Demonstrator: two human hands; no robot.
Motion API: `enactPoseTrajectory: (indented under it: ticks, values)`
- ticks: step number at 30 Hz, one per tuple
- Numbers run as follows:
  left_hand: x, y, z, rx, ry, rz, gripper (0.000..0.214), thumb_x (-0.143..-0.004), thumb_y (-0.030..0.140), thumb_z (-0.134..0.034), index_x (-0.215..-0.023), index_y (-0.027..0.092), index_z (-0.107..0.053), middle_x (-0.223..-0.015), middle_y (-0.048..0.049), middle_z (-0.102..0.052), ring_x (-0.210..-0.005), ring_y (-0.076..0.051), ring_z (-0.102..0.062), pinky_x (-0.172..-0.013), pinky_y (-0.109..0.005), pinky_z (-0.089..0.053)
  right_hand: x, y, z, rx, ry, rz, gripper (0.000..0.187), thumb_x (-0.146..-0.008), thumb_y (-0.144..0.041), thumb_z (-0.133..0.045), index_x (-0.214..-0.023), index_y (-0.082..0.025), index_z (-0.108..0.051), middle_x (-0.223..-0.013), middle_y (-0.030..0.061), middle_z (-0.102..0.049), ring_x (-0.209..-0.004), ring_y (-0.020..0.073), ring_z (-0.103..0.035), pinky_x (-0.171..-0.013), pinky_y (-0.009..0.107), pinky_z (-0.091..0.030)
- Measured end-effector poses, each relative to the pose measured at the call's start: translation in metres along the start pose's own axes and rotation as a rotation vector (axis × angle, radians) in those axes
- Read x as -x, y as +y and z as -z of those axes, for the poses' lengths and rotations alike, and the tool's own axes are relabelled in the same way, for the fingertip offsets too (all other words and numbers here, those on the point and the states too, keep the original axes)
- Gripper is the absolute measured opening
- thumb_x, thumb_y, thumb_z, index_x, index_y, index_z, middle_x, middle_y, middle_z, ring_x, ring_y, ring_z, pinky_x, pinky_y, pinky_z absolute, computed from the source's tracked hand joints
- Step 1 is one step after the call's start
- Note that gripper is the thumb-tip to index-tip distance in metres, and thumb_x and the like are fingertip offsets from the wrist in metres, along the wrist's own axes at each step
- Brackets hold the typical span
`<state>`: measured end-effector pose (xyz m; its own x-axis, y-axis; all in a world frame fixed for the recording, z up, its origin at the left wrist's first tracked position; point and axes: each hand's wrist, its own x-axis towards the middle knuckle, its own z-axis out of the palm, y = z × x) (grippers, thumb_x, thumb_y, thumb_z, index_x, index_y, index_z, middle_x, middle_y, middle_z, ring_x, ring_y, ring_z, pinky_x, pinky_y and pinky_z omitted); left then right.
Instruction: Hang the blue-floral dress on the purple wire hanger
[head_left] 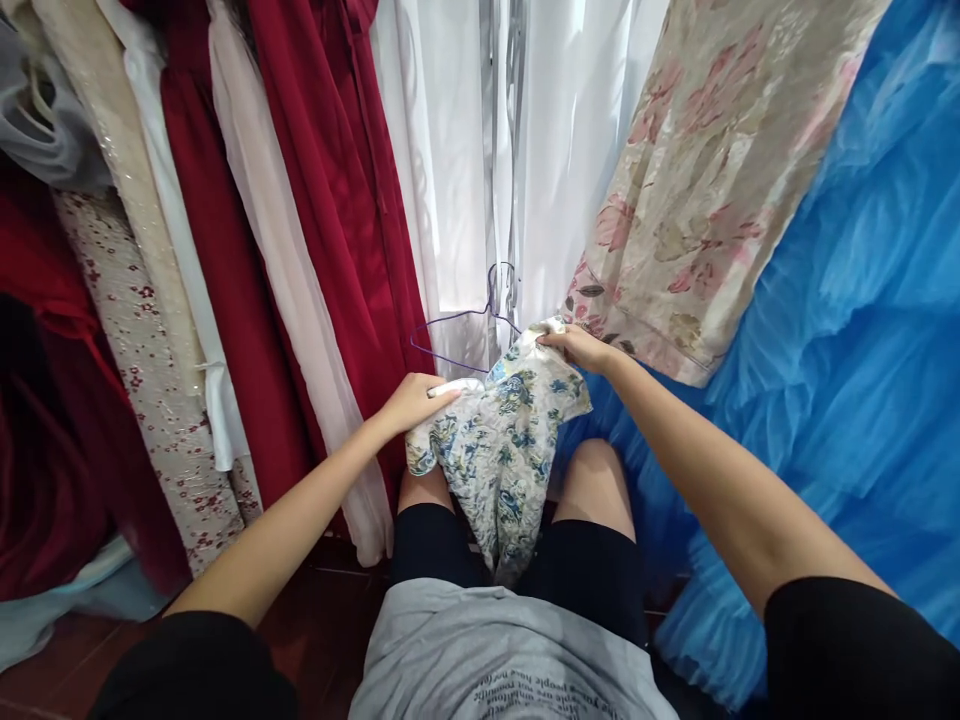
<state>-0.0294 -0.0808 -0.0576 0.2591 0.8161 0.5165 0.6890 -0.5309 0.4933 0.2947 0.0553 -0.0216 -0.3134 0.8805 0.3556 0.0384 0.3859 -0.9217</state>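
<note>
Between my two hands hangs a short-sleeved dress (502, 440), white with a blue and yellow-green floral print. My left hand (416, 402) pinches its shoulder on the left, thumb lying along the top of the cloth. The other shoulder is gripped by my right hand (577, 347), a little higher. Just beyond the neckline is a thin purple wire hanger (450, 318), its hook pointing up; part of its right arm passes behind the garment. The lower end of the dress drops between my knees.
Dark red dresses (315, 200) and a pale pink one hang at the left. White curtain-like fabric (450, 150) is straight ahead. A beige floral garment (697, 200) and a large blue tulle gown (862, 350) crowd the right. Brown floor tiles (315, 640) show below.
</note>
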Motion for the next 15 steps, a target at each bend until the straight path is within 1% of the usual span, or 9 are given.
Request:
enactPoseTrajectory:
  ticks: [2, 4, 5, 7, 9, 10, 13, 15]
  values:
    - [0.005, -0.023, 0.017, -0.005, 0.024, 0.068, 0.037, -0.076, 0.038, -0.075, -0.052, 0.019, -0.054, -0.053, 0.0022, -0.048, -0.057, -0.014, -0.039, -0.058, -0.025, -0.027, 0.006, -0.006, -0.004, -0.016, -0.051, 0.011, 0.026, -0.059, -0.025, -0.082, -0.079, -0.015, -0.068, -0.066, 0.0013, -0.067, -0.059, 0.0156, -0.058, -0.057, 0.026, -0.044]
    - [0.01, -0.046, 0.027, 0.02, 0.047, 0.139, 0.027, -0.069, 0.03, -0.079, -0.053, 0.021, -0.059, -0.054, 0.0017, -0.053, -0.06, -0.016, -0.044, -0.061, -0.023, -0.031, 0.015, -0.015, 0.0, -0.012, -0.09, 0.048, 0.03, -0.058, -0.026, -0.082, -0.085, -0.015, -0.072, -0.074, 0.0014, -0.07, -0.066, 0.0156, -0.06, -0.06, 0.025, -0.044]
    - [0.011, -0.056, 0.03, 0.034, 0.055, 0.165, 0.022, -0.068, 0.027, -0.078, -0.054, 0.022, -0.061, -0.055, 0.0017, -0.055, -0.061, -0.017, -0.046, -0.062, -0.023, -0.034, 0.018, -0.02, 0.003, 0.007, -0.106, 0.066, 0.031, -0.058, -0.027, -0.083, -0.085, -0.015, -0.073, -0.075, 0.0011, -0.071, -0.066, 0.0153, -0.059, -0.06, 0.025, -0.043]
    - [0.007, -0.07, 0.034, 0.056, 0.071, 0.188, 0.017, -0.07, 0.023, -0.074, -0.057, 0.022, -0.063, -0.057, 0.0018, -0.058, -0.061, -0.018, -0.05, -0.064, -0.023, -0.037, 0.022, -0.029, 0.007, 0.086, -0.128, 0.088, 0.028, -0.058, -0.029, -0.083, -0.081, -0.015, -0.073, -0.069, 0.0001, -0.068, -0.061, 0.0135, -0.055, -0.056, 0.024, -0.039]
    - [-0.004, -0.077, 0.036, 0.08, 0.119, 0.201, 0.016, -0.073, 0.017, -0.068, -0.059, 0.021, -0.061, -0.06, 0.0018, -0.06, -0.062, -0.018, -0.051, -0.066, -0.024, -0.039, 0.024, -0.037, 0.007, 0.174, -0.13, 0.098, 0.024, -0.061, -0.03, -0.083, -0.075, -0.014, -0.073, -0.061, -0.0012, -0.062, -0.056, 0.0113, -0.048, -0.052, 0.024, -0.033]
    - [-0.012, -0.079, 0.038, 0.09, 0.163, 0.204, 0.016, -0.073, 0.013, -0.064, -0.06, 0.021, -0.061, -0.061, 0.0017, -0.06, -0.063, -0.017, -0.051, -0.067, -0.024, -0.039, 0.025, -0.041, 0.005, 0.197, -0.133, 0.1, 0.023, -0.062, -0.03, -0.082, -0.073, -0.014, -0.072, -0.059, -0.0014, -0.06, -0.055, 0.0107, -0.046, -0.051, 0.024, -0.032]
    - [-0.044, -0.074, 0.046, 0.115, 0.343, 0.207, 0.019, -0.072, 0.002, -0.054, -0.068, 0.02, -0.059, -0.068, 0.0008, -0.059, -0.07, -0.017, -0.049, -0.071, -0.024, -0.037, 0.027, -0.049, -0.002, 0.178, -0.141, 0.078, 0.024, -0.061, -0.031, -0.083, -0.073, -0.014, -0.072, -0.061, -0.0003, -0.06, -0.056, 0.0115, -0.047, -0.051, 0.024, -0.032]
    - [-0.07, -0.067, 0.051, 0.135, 0.444, 0.211, 0.023, -0.072, -0.001, -0.051, -0.076, 0.02, -0.058, -0.075, -0.0001, -0.059, -0.076, -0.018, -0.049, -0.073, -0.024, -0.036, 0.028, -0.052, -0.004, 0.144, -0.105, 0.032, 0.026, -0.06, -0.032, -0.084, -0.074, -0.014, -0.071, -0.061, 0.0005, -0.061, -0.056, 0.0126, -0.05, -0.05, 0.024, -0.034]
